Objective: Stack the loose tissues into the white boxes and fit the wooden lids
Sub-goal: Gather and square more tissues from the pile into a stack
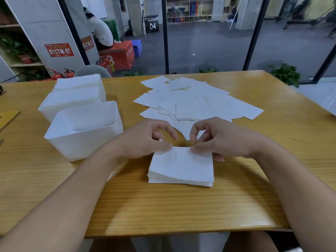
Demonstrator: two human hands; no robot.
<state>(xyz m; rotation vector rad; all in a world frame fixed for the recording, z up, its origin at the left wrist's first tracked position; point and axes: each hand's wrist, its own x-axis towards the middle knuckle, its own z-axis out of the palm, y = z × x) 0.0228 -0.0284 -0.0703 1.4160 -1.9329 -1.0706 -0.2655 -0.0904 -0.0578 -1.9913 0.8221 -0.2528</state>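
Both-handed now: my left hand (145, 139) and right hand (216, 137) pinch the far edge of the tissue stack (181, 168) near the table's (181, 211) front edge. Empty white box (83, 131) sits left, loose tissues (190, 100) beyond.

A wooden table (236, 202) with a yellowish grain carries everything. Near its front edge lies a neat stack of tissues (181, 168). Behind that, loose tissues (196, 102) are spread in an overlapping scatter toward the far edge. At the left stands an empty white box (81, 140), and just behind it, touching, a second white box (52, 108) filled with tissues above its rim. A wooden piece (8, 118) shows at the left border.
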